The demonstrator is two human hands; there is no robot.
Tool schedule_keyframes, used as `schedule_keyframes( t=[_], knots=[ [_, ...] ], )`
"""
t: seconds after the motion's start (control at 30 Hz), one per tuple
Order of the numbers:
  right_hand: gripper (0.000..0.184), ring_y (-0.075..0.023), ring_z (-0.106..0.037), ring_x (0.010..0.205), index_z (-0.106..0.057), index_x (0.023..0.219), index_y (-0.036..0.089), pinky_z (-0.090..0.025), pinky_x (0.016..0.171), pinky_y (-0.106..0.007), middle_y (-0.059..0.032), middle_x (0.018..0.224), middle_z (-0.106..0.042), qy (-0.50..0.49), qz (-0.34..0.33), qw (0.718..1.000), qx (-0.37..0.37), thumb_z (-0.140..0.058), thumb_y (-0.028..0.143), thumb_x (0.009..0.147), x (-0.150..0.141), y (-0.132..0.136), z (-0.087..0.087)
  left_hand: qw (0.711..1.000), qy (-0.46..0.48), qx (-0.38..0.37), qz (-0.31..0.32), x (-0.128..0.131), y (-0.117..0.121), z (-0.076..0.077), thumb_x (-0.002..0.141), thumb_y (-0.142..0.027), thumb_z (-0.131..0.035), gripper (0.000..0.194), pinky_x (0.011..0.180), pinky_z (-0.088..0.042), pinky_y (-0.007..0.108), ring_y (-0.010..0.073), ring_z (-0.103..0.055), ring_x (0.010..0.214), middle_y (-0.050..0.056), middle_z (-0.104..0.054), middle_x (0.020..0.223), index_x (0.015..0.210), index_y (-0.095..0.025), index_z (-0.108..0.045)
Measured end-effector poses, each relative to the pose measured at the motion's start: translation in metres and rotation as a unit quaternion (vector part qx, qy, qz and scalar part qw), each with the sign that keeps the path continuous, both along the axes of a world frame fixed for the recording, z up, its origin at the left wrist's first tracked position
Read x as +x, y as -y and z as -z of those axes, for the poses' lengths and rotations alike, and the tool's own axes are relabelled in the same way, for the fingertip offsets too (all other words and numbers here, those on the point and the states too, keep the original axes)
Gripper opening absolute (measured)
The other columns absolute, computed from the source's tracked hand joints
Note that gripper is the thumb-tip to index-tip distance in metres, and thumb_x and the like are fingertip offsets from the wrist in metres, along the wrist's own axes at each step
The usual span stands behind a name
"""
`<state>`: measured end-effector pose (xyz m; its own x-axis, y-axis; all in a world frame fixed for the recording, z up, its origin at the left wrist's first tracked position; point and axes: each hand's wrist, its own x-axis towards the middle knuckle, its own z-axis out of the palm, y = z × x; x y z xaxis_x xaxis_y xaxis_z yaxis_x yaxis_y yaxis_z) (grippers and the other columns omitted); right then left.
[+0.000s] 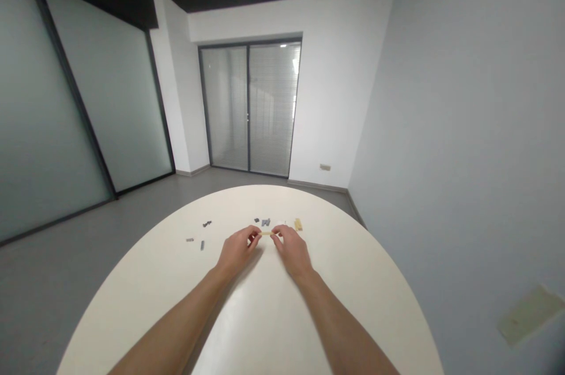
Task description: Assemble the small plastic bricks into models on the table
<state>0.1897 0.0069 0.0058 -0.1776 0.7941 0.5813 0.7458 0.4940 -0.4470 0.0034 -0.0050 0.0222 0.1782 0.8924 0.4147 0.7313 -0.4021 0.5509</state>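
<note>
Tan brick [266,234] pinched by left hand [238,250], right hand [293,251], six pieces [265,222] nearby

Plastic bricks [265,222] lie on the table [265,328], a glass door [249,109] behind it

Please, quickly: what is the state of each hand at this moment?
Left hand: closed in a pinch, holding one end of a tan toy brick.
Right hand: closed in a pinch, holding the other end of the same brick.
</note>
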Motion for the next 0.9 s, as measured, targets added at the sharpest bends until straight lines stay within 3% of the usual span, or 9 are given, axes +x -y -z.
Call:
schedule_keyframes(
  t=[0.9],
  knots=[
    [0.016,-0.0194,-0.062,0.092,-0.062,0.101,0.024,-0.046,0.08,-0.031,-0.0033,0.098,-0.068,0.012,0.004,1.0,-0.015,-0.049,0.031,0.096,0.0005,0.0027,-0.0012,1.0,-0.005,0.006,-0.008,0.0,-0.0018,0.0019,0.094,-0.039,-0.045,0.025,0.07,-0.043,0.025,0.0157,-0.065,0.078,-0.001,-0.073,0.092,0.098,-0.027,-0.066]
  ],
)
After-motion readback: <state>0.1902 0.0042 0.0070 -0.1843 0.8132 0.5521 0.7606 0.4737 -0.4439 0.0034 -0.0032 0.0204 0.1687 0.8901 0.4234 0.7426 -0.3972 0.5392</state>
